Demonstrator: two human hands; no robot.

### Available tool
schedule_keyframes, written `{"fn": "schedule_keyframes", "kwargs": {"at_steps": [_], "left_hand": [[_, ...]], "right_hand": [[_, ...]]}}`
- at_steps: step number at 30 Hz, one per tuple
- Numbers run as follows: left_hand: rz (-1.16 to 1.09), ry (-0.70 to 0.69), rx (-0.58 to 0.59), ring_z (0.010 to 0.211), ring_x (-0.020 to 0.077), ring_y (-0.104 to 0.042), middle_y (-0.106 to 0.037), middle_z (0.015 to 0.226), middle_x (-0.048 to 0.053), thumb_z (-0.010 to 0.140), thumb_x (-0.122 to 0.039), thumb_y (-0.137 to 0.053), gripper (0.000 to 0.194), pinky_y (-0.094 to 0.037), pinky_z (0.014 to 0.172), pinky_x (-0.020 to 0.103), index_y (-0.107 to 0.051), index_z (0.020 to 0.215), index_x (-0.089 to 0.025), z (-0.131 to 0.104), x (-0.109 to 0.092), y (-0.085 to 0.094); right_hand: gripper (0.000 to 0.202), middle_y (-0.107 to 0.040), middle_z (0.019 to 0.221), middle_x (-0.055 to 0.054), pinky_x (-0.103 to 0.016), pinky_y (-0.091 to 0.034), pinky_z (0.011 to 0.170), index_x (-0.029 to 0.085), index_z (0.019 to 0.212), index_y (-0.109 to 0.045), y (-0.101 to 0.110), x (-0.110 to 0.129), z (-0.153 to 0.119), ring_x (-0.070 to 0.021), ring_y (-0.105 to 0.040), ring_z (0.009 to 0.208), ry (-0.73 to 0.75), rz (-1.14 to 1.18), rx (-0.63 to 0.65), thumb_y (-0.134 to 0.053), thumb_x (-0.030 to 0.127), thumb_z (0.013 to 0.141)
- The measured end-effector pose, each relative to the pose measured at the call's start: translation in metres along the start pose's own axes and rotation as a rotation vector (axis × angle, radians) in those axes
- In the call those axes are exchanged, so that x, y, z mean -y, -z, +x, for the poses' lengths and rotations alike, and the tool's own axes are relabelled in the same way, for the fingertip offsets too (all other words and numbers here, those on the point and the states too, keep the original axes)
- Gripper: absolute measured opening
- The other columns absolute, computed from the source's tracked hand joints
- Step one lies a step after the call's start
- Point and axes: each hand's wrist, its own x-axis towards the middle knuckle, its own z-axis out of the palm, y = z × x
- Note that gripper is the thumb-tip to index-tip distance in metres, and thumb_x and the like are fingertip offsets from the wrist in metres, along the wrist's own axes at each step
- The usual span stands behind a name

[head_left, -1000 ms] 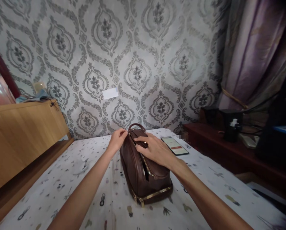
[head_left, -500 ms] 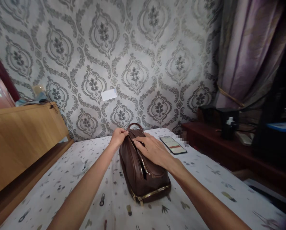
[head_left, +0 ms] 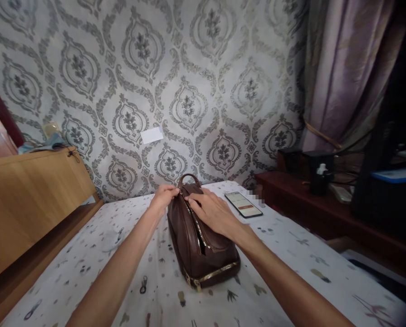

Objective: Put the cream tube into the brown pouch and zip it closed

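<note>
A dark brown leather bag [head_left: 185, 236] lies on a white patterned sheet [head_left: 162, 299], its carry handle at the far end. Its top zipper [head_left: 198, 227] is parted, leaving a narrow dark gap toward the near end. Another gold zipper [head_left: 219, 272] runs along the lower near edge, with two pulls hanging. My left hand [head_left: 164, 198] pinches at the far end of the top zipper; the small piece between the fingertips looks like the zipper pull. My right hand [head_left: 216, 212] rests on the bag's right top side, fingers stretched out over the leather.
A phone [head_left: 244, 205] with its screen lit lies right of the bag. Beyond the sheet stands a patterned wall with a white card [head_left: 151, 135]. A wooden board [head_left: 32, 195] is at left; a dark red shelf [head_left: 291, 200] with a small bottle [head_left: 321, 175] is at right.
The view has shifted slightly. My left hand still pinches near the far end of the zipper, its wrist slightly turned, and my right hand stays on the bag.
</note>
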Motion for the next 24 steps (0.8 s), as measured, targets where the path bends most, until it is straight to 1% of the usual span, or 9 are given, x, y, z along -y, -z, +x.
{"fn": "schedule_keyframes", "kwargs": {"at_steps": [3, 6, 11, 16, 19, 21, 24], "left_hand": [[0.001, -0.026, 0.038, 0.060, 0.0135, -0.047, -0.055, 0.055, -0.001, 0.060, -0.041, -0.072, 0.026, -0.034, 0.061, 0.026, -0.062, 0.057, -0.017, -0.007, -0.002, 0.001], [0.007, -0.058, 0.064, 0.060, 0.0131, -0.045, -0.054, 0.055, -0.002, 0.062, -0.041, -0.070, 0.026, -0.033, 0.061, 0.025, -0.061, 0.058, -0.017, -0.012, -0.003, 0.001], [0.020, -0.113, 0.092, 0.063, 0.0137, -0.046, -0.053, 0.059, -0.002, 0.066, -0.039, -0.066, 0.023, -0.033, 0.063, 0.025, -0.061, 0.062, -0.017, -0.017, -0.005, 0.000], [0.032, -0.160, 0.135, 0.065, 0.0142, -0.045, -0.052, 0.062, -0.002, 0.067, -0.038, -0.066, 0.022, -0.032, 0.064, 0.026, -0.060, 0.063, -0.017, -0.023, -0.009, -0.001], [0.019, -0.173, 0.169, 0.066, 0.0140, -0.046, -0.053, 0.064, -0.002, 0.067, -0.040, -0.066, 0.024, -0.033, 0.064, 0.025, -0.061, 0.067, -0.017, -0.029, -0.009, -0.002], [0.005, -0.175, 0.168, 0.065, 0.0136, -0.046, -0.054, 0.064, -0.002, 0.068, -0.042, -0.065, 0.026, -0.033, 0.064, 0.025, -0.062, 0.069, -0.016, -0.034, -0.008, -0.004], [-0.017, -0.174, 0.124, 0.065, 0.0134, -0.047, -0.055, 0.066, -0.002, 0.071, -0.043, -0.063, 0.027, -0.036, 0.065, 0.025, -0.061, 0.072, -0.017, -0.039, -0.004, -0.007]], "right_hand": [[0.041, -0.066, 0.112, -0.013, -0.041, -0.043, 0.096, 0.024, 0.120, -0.068, 0.000, 0.000, 0.000, -0.0304, -0.057, 0.118, 0.022, 0.027, 0.001, -0.033, 0.034, 0.102], [0.039, -0.065, 0.115, -0.013, -0.042, -0.043, 0.097, 0.025, 0.122, -0.066, 0.001, 0.000, -0.001, -0.0302, -0.057, 0.118, 0.026, 0.051, -0.003, -0.034, 0.033, 0.101], [0.038, -0.063, 0.114, -0.012, -0.041, -0.044, 0.090, 0.028, 0.127, -0.061, 0.004, 0.000, -0.002, -0.0287, -0.061, 0.106, 0.020, 0.058, 0.014, -0.033, 0.033, 0.102], [0.032, -0.064, 0.117, -0.012, -0.038, -0.044, 0.086, 0.024, 0.124, -0.056, 0.000, -0.005, 0.001, -0.0282, -0.061, 0.106, 0.026, 0.095, -0.022, -0.036, 0.034, 0.101], [0.032, -0.065, 0.115, -0.013, -0.037, -0.043, 0.085, 0.023, 0.124, -0.054, -0.004, -0.008, 0.002, -0.0280, -0.062, 0.104, 0.048, 0.076, -0.030, -0.035, 0.035, 0.101], [0.033, -0.065, 0.113, -0.013, -0.038, -0.043, 0.086, 0.023, 0.124, -0.054, -0.006, -0.008, 0.002, -0.0279, -0.062, 0.104, 0.045, 0.063, -0.034, -0.033, 0.036, 0.102], [0.034, -0.068, 0.111, -0.011, -0.037, -0.043, 0.092, 0.024, 0.122, -0.057, -0.007, -0.009, 0.003, -0.0263, -0.062, 0.107, 0.062, 0.116, -0.049, -0.032, 0.037, 0.102]]}}
